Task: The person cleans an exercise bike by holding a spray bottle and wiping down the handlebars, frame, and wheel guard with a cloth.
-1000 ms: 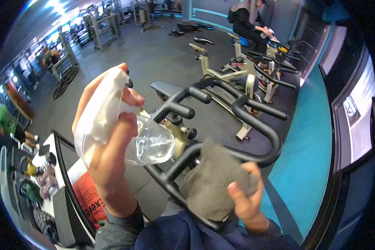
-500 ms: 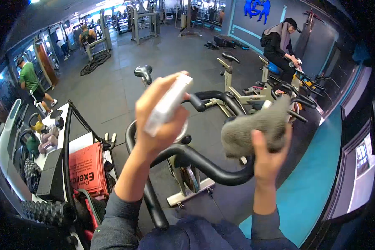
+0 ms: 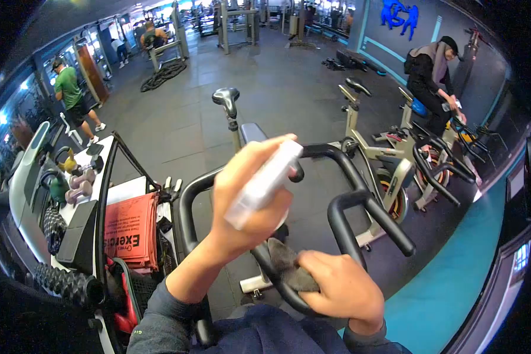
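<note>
My left hand [image 3: 248,203] is wrapped round a spray bottle [image 3: 265,184], its white top tilted up over the bike's handlebar; the bottle's lower part is mostly hidden behind the hand. Lower and to the right, my right hand [image 3: 342,286] presses a grey cloth [image 3: 290,266] against the near bar of the black handlebar [image 3: 348,230]. The cloth is bunched under the fingers and partly covered by them. Beyond the handlebar stands the bike's black saddle [image 3: 226,97].
More exercise bikes [image 3: 374,147] stand at the right, where a person [image 3: 433,76] holds a bottle. At the left, a shelf [image 3: 109,159] bears dumbbells [image 3: 79,190], kettlebells and red exercise mats [image 3: 130,230]. A person in green [image 3: 69,88] stands beyond it.
My right hand has brought the cloth down and left onto the handlebar. My left hand, still round the bottle, is lower and farther right. The view has shifted.
</note>
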The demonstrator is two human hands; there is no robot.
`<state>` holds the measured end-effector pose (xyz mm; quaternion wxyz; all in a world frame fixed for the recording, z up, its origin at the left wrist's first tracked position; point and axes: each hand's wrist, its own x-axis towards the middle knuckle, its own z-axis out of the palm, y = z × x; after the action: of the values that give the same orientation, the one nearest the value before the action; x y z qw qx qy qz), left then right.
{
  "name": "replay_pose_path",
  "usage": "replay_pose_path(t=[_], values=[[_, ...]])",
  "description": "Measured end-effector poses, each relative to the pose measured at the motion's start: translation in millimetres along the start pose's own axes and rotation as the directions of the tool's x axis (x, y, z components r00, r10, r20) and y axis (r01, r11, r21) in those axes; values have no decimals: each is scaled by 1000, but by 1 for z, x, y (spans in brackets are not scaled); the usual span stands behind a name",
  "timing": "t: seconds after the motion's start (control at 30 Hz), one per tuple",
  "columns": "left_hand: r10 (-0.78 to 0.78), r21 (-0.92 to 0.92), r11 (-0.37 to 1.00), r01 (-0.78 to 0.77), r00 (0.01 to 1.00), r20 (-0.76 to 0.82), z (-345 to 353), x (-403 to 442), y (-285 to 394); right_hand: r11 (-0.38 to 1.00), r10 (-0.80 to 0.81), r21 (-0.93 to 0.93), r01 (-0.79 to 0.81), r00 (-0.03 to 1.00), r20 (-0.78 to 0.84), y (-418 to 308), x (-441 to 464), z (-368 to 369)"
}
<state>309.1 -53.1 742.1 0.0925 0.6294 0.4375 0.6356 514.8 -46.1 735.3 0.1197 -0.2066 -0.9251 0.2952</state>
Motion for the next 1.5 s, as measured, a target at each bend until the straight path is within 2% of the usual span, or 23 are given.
replay_pose_path(t=[0.03,0.1,0.17,0.23,0.3,0.37,0.43,0.47,0.5,0.57,0.63,0.7,0.73,0.83,0.9,1.03,1.1,1.23,1.27,1.37,1.5], values=[[-76,-63,995,72,995,-65,0,3,6,1000,-15,3,15,1000,6,2,1,-1],[-298,-196,943,269,945,-136,-4,9,21,989,-73,132,68,997,32,9,2,-3],[-338,-208,933,295,916,-215,2,10,14,976,-127,189,106,987,102,23,8,-14],[-480,-267,860,435,867,-132,8,6,5,949,-191,247,198,980,-52,45,18,-23],[-528,-308,817,487,847,-62,29,-7,-19,970,-2,232,68,962,-274,67,28,-21],[-555,-289,800,526,832,-23,44,-26,-50,944,87,324,64,899,-430,100,40,-8],[-648,-186,750,635,762,-7,48,-34,-60,917,123,394,67,890,-439,112,42,-3],[-709,-293,677,675,705,-13,45,-36,-61,883,167,464,69,879,-448,115,44,-1],[-703,-285,687,668,711,-27,44,-33,-61,861,162,504,69,902,-401,116,46,-1],[-534,-77,846,528,838,-112,47,-34,-61,871,95,482,95,930,-355,118,53,-5],[-565,-114,825,554,802,-195,44,-34,-64,870,88,485,87,941,-327,122,58,-6],[-484,-44,871,489,842,-239,43,-38,-71,868,77,489,85,950,-303,124,64,-6],[-503,-74,862,502,823,-263,44,-35,-67,871,73,486,78,956,-284,125,65,-7],[-613,-157,789,595,742,-271,43,-32,-61,877,64,477,61,968,-241,128,67,-8],[-598,-141,799,584,752,-276,42,-32,-63,862,81,506,32,977,-198,129,67,-8],[-571,-49,816,576,788,-230,43,-34,-64,859,54,509,63,976,-212,130,68,-8],[-599,-87,796,599,760,-251,44,-32,-61,860,46,506,72,975,-218,130,68,-7],[-567,-103,820,563,776,-276,46,-34,-69,853,38,514,91,971,-235,133,69,-5],[-532,-31,836,548,796,-288,46,-35,-72,852,28,513,107,968,-248,132,69,-5],[-511,-4,845,535,803,-307,48,-35,-74,851,22,516,100,974,-226,133,69,-5],[-597,-32,788,615,751,-283,46,-32,-67,857,39,509,80,975,-218,138,70,-3]])
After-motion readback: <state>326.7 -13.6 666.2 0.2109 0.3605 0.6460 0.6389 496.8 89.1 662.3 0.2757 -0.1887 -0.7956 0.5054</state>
